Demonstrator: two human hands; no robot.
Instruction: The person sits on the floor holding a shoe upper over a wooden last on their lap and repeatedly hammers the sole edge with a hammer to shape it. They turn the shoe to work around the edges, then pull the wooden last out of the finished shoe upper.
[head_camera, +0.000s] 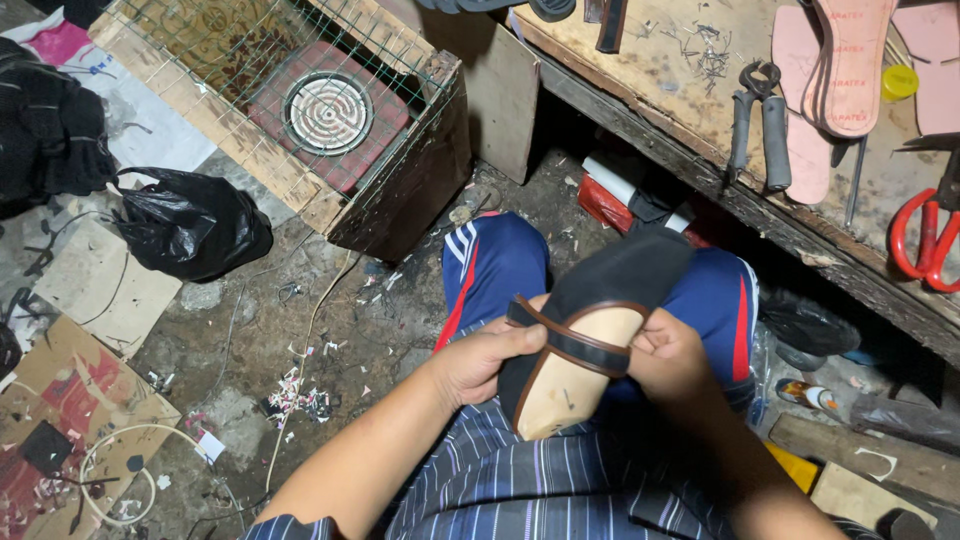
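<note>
Head view: black shoe (590, 330), brown-edged strap, tan insole

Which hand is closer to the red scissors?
Right. The right hand grips the shoe's side below the bench, on the side where the red scissors lie. The left hand holds the shoe's far side, farther away.

1. Black shoe (600, 310): an unfinished flat with brown-trimmed edge, lying over the lap with its toe pointing away, its opening turned up.
2. Insole (570, 375): pale tan, bare, visible inside.
3. Strap (565, 340): black with brown edging, crossing the opening diagonally.
</note>
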